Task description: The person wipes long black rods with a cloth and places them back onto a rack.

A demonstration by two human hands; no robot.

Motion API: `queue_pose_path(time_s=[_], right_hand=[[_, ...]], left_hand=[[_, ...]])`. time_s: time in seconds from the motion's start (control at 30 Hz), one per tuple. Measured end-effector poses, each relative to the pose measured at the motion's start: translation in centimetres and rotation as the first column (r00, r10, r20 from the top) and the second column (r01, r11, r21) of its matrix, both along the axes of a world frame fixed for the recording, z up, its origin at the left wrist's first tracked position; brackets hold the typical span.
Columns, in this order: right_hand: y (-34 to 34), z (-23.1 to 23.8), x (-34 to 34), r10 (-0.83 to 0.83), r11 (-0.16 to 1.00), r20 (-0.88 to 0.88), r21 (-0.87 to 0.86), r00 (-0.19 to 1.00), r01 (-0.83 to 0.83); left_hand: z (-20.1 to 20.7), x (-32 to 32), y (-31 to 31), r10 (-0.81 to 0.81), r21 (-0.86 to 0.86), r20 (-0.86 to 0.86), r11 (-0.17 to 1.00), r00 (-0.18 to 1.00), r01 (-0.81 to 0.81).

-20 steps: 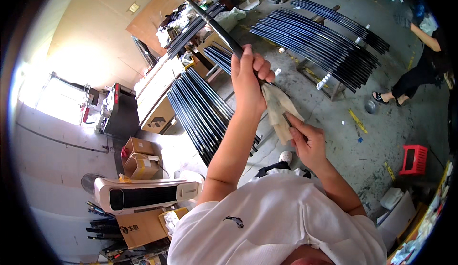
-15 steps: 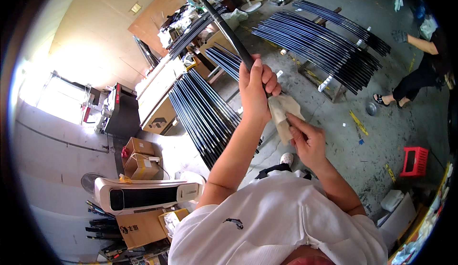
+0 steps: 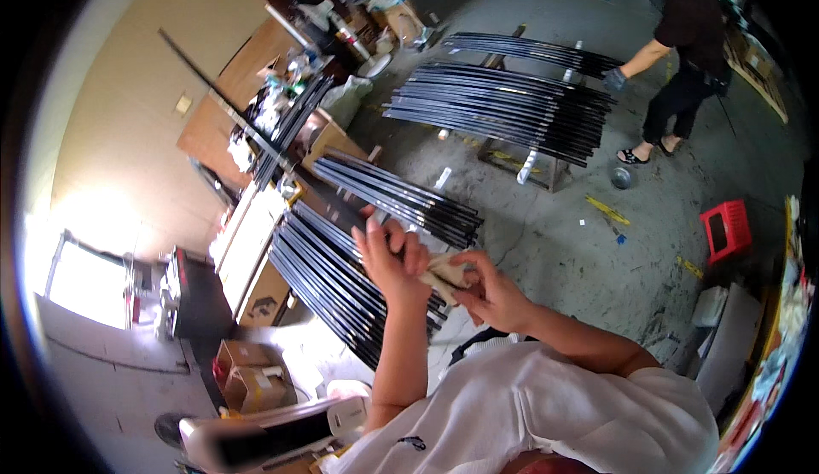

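Observation:
My left hand (image 3: 394, 261) is wrapped round the thick end of a long black pole (image 3: 294, 169). The pole rises away to the upper left, thinning toward its far tip. Beside it, my right hand (image 3: 495, 296) pinches a beige cloth (image 3: 445, 278), which is crumpled between the two hands near the pole's lower end. Whether it is fabric or soft paper is hard to tell, and my fingers hide where it meets the pole. Below the hands lies a row of similar black poles (image 3: 328, 282).
More black poles rest on a stand (image 3: 503, 103) ahead and on a second rack (image 3: 397, 201). A person (image 3: 687, 47) with a grey glove is at the far right, near a metal bowl (image 3: 621, 177). A red stool (image 3: 725, 231) stands right; a white appliance (image 3: 273, 431) is lower left.
Both hands have moved left and lower in view, and the pole now leans more to the left. The cloth is bunched more tightly. The other person shows more fully, a glove at the poles.

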State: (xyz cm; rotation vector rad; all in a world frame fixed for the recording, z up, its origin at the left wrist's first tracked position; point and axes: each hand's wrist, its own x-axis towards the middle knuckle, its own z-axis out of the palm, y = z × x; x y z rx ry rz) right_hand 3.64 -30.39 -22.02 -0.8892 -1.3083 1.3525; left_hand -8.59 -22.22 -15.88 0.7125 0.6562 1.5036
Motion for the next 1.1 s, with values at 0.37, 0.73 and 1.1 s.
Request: queue_pose_path(time_s=[0.37, 0.73, 1.1], right_hand=[[-7.6, -10.1, 5.0, 0.159, 0.976, 0.383, -0.199, 0.91, -0.087], [-5.5, -4.6, 1.1, 0.17, 0.92, 0.022, -0.362, 0.985, -0.151], [-4.7, -5.8, 2.7, 0.098, 0.924, 0.06, -0.377, 0.993, -0.068]], left_hand=[[1.8, -9.0, 5.4, 0.044, 0.234, 0.104, 0.97, 0.994, -0.068], [-1.0, -7.5, 5.9, 0.118, 0.074, -0.034, 0.991, 0.992, -0.116], [0.6, -5.1, 5.8, 0.064, 0.181, -0.081, 0.982, 0.995, -0.048]])
